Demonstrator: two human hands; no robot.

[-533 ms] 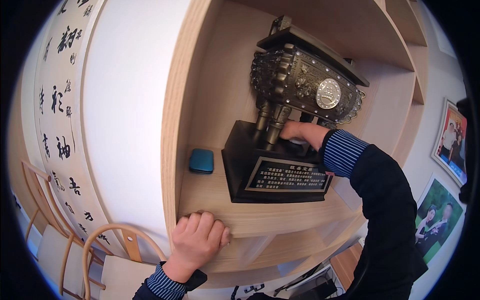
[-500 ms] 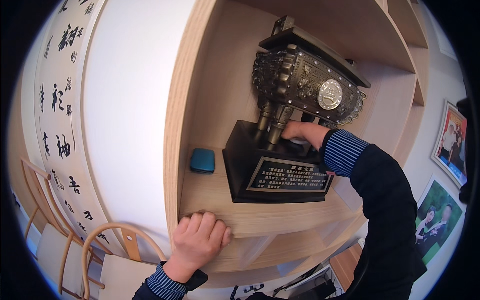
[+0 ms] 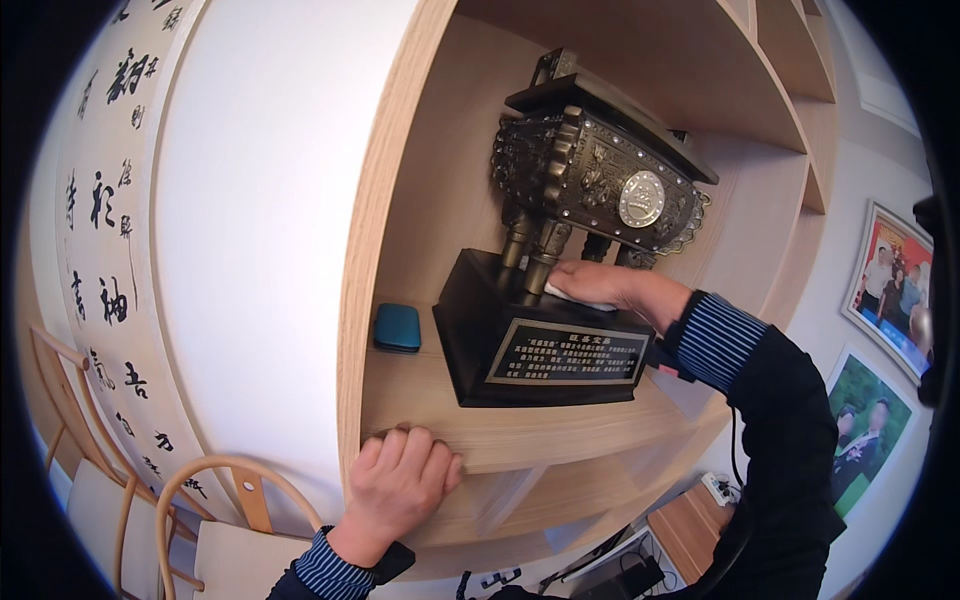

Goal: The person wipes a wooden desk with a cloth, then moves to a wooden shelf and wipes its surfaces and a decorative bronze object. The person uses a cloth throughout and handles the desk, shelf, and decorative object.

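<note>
Pale wooden shelving [image 3: 560, 440] fills the middle of the frame, built as an open niche with a side panel running down the centre left and further shelves climbing toward the upper right. Left of it a white wall carries a hanging scroll [image 3: 105, 260] of black brush calligraphy, and a light wooden chair [image 3: 200, 510] with a curved backrest sits in the lower left corner. On the niche's shelf board stands a dark bronze-coloured ornamental vessel [image 3: 600, 180], boxy, ridged and four-legged, with a round silver medallion on its front; it rests on a black plinth [image 3: 530, 340] whose sloped front bears a metal plaque. The right hand [image 3: 605, 285], coming in from the right of the frame in a dark sleeve with a striped blue cuff, lies flat with fingers pressed together on top of the plinth, just beside the vessel's legs, pressing down a white cloth [image 3: 575, 297] of which only a sliver shows under the palm. The left hand [image 3: 400, 480], at the lower centre, grips the front edge of the shelf board, fingers curled together over the lip. A small blue rounded case [image 3: 397, 327] lies on the shelf just left of the plinth, against the back. Framed photographs [image 3: 890, 290] hang on the wall at the far right.
</note>
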